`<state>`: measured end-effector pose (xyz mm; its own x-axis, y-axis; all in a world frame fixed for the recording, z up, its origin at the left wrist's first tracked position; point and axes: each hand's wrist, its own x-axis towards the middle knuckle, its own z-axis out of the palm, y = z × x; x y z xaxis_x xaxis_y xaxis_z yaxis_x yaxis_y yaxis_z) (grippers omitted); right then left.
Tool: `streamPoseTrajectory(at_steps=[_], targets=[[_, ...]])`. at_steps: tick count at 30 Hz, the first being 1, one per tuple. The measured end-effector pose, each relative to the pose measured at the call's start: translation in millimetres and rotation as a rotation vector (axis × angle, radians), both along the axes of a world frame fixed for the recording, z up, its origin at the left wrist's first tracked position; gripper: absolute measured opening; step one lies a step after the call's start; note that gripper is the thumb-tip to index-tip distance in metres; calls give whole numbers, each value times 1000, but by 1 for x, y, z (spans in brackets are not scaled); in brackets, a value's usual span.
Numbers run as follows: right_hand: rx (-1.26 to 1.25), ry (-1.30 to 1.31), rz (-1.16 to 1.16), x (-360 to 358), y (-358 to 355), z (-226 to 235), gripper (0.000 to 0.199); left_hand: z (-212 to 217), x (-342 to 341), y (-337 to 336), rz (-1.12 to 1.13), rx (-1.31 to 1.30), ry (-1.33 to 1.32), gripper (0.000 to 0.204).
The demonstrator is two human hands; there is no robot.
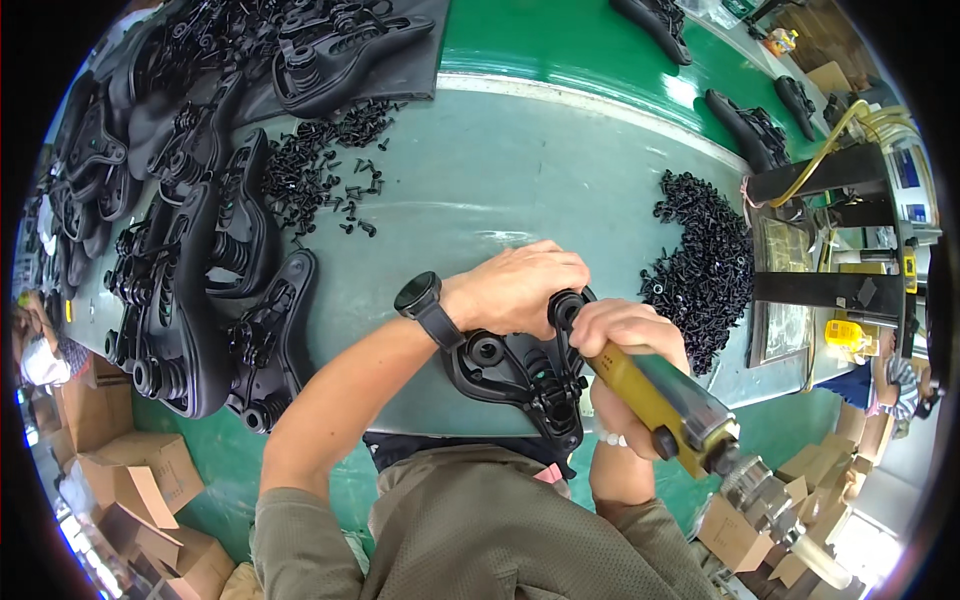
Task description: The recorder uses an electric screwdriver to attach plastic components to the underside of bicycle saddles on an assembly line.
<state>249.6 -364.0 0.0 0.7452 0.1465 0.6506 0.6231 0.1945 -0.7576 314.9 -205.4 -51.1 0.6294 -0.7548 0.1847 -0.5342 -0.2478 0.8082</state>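
Note:
A black bicycle saddle [500, 372] lies underside up at the near edge of the table, its springs and metal fittings showing. My left hand [520, 288], below a wrist with a black watch, grips the saddle's far edge with bent fingers. Closed around a yellow and silver air screwdriver [655, 395] is my right hand [632, 340]. The tool slants down to the right, with a hose fitting at its rear end. Its tip meets a round black fitting [567, 308] on the saddle beside my left fingers; the exact contact is hidden.
Black saddles [195, 300] crowd the table's left side. Loose black screws lie in a left heap [310, 165] and a right heap [705, 265]. More saddles rest on a green conveyor [545, 40] at the back. A dark rack [830, 290] stands right; cardboard boxes [145, 475] are on the floor.

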Motion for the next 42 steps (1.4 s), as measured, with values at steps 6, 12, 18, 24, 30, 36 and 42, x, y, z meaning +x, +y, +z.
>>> streamPoseTrajectory(at_steps=[6,12,18,24,30,36,42], targets=[[44,209,-114,2,3,7,79,-4,7,5,8,6,7,42],[415,-18,-92,1,-9,51,98,4,114,-24,929,-205,-17,42],[358,83,-125,0,-17,35,95,3,171,88,1209,587,-840,39],[428,119,-63,-12,-25,33,96,-15,163,167,1310,938,-764,31],[457,110,6,-31,-33,46,93,21,73,132,1065,304,-689,35],[511,56,29,-44,-28,64,86,16,-90,69,334,308,-453,37],[478,44,100,-47,-19,72,81,28,-126,64,356,30,-288,23]])
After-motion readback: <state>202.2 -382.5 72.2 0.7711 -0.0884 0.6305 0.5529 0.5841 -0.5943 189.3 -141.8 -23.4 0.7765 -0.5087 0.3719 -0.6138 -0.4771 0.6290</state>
